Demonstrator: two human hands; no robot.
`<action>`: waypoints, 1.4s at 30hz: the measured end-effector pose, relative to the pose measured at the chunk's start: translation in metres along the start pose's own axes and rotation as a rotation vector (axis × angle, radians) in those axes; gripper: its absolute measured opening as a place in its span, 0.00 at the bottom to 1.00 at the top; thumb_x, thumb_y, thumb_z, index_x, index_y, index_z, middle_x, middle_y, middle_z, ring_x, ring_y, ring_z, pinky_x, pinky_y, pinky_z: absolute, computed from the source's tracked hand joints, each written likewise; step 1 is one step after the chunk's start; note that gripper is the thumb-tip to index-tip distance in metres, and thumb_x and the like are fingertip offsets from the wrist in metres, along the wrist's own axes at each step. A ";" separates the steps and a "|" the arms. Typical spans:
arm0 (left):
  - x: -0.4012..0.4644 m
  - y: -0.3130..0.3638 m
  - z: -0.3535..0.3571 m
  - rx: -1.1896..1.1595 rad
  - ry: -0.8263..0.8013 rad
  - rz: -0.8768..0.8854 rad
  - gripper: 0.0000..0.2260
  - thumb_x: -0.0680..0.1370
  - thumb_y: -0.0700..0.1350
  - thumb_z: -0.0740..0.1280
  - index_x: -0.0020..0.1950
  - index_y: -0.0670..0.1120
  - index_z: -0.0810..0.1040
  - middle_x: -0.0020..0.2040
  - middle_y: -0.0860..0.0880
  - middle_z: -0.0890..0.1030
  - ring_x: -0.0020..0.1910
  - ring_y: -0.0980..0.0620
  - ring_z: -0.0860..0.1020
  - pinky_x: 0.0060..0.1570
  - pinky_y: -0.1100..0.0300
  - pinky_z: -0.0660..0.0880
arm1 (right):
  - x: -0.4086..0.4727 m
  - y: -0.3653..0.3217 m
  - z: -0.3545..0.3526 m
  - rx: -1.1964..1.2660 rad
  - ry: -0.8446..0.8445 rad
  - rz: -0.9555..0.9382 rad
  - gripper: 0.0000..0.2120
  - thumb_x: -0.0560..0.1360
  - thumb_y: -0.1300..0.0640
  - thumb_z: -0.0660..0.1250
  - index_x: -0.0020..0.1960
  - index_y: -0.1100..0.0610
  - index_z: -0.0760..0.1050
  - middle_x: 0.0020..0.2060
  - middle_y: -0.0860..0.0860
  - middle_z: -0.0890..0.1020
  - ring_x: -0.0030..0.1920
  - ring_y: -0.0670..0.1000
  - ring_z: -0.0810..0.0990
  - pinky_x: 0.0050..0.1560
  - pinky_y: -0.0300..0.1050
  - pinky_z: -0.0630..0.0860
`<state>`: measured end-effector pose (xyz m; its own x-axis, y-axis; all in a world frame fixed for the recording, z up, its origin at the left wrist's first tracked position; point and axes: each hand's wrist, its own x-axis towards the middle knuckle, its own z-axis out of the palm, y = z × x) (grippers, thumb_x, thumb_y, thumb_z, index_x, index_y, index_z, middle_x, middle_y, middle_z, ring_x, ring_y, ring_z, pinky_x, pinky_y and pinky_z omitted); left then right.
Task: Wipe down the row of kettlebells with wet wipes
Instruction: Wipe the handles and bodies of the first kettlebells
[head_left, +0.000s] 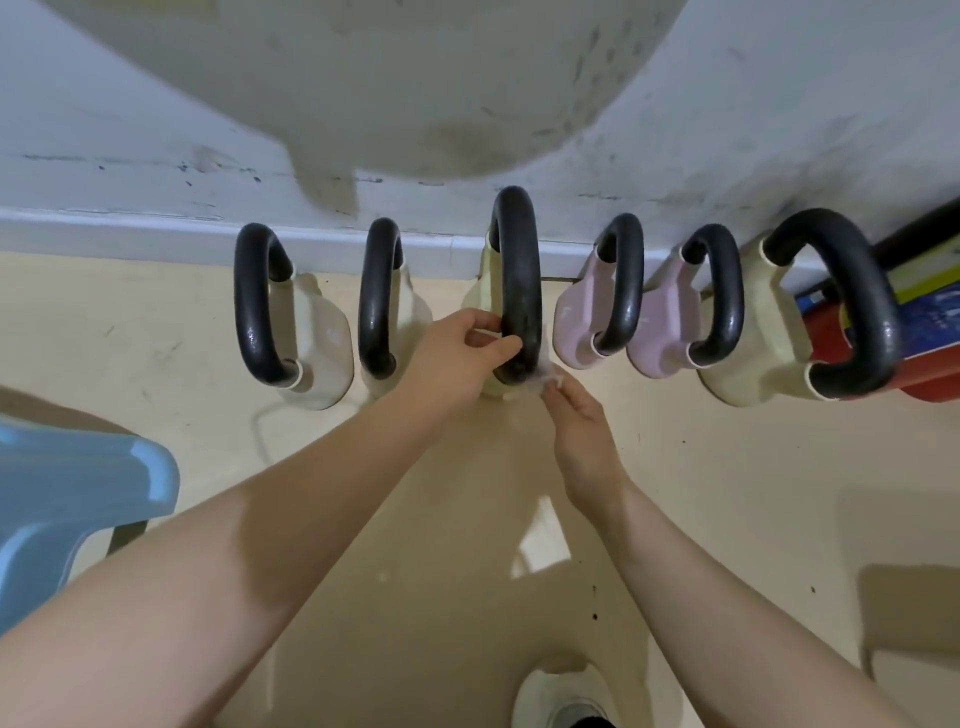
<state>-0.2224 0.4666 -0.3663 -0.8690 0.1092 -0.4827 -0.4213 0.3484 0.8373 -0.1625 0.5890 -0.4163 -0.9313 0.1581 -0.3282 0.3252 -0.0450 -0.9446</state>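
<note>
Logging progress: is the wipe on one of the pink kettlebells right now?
No, the wipe is held by both hands at the handle of the middle cream kettlebell, left of the pink kettlebells.

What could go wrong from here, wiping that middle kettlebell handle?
1. The wet wipe is only pinched by the right hand at the handle's base; it may slip or tear.
2. The left hand grips the middle kettlebell; tipping it could knock the close pink kettlebell.
</note>
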 end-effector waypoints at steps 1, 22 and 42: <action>0.001 0.000 -0.001 0.036 -0.012 0.011 0.12 0.75 0.46 0.67 0.58 0.47 0.74 0.48 0.49 0.80 0.52 0.49 0.79 0.57 0.52 0.76 | 0.002 0.003 -0.001 0.013 -0.008 0.006 0.15 0.80 0.63 0.54 0.55 0.51 0.78 0.51 0.46 0.82 0.51 0.38 0.78 0.53 0.31 0.71; 0.012 0.008 -0.015 0.134 -0.140 0.021 0.09 0.74 0.46 0.69 0.53 0.47 0.76 0.46 0.48 0.82 0.50 0.49 0.80 0.54 0.54 0.75 | -0.015 -0.010 0.035 0.174 0.163 0.071 0.18 0.81 0.62 0.52 0.41 0.49 0.76 0.35 0.51 0.75 0.41 0.50 0.72 0.57 0.47 0.66; -0.004 -0.035 -0.029 -0.316 -0.021 -0.280 0.10 0.80 0.43 0.56 0.55 0.48 0.75 0.50 0.49 0.78 0.50 0.51 0.75 0.53 0.56 0.72 | 0.017 0.000 0.002 -2.196 -0.247 -0.994 0.28 0.78 0.68 0.40 0.55 0.61 0.79 0.56 0.54 0.82 0.65 0.53 0.73 0.72 0.57 0.42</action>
<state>-0.2122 0.4273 -0.3861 -0.7057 0.0713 -0.7049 -0.7020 0.0649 0.7092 -0.1787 0.5895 -0.4217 -0.7928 -0.5955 -0.1299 -0.5551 0.6174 0.5574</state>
